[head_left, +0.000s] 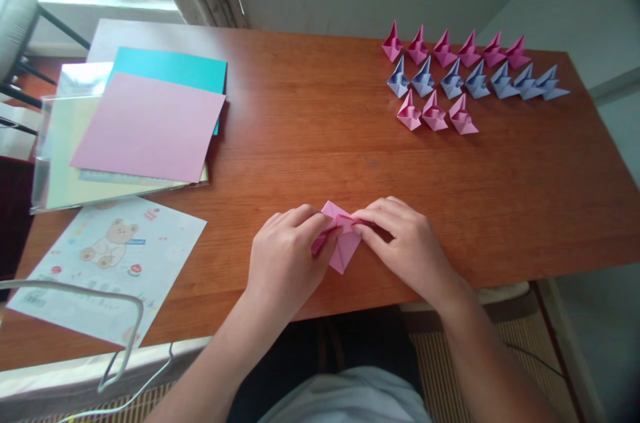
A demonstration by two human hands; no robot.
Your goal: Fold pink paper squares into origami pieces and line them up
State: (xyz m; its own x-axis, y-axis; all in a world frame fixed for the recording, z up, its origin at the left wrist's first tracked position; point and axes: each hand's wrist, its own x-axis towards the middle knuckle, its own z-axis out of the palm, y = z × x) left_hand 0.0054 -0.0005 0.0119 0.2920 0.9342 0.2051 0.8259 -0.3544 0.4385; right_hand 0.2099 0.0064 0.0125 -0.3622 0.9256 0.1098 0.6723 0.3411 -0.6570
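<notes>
A partly folded piece of pink origami paper is held between my two hands, just over the near part of the wooden table. My left hand pinches its left side between thumb and fingers, covering some of that side. My right hand grips the upper right corner with thumb and fingertips. Creases run across the paper, and its lower point faces me. Whether it rests on the tabletop or hangs slightly above it, I cannot tell.
At the far right stand rows of folded paper figures: dark pink ones, blue ones and light pink ones. Flat pink sheets and teal sheets lie at left, above a bear-printed sheet. A pale cable crosses the near left corner.
</notes>
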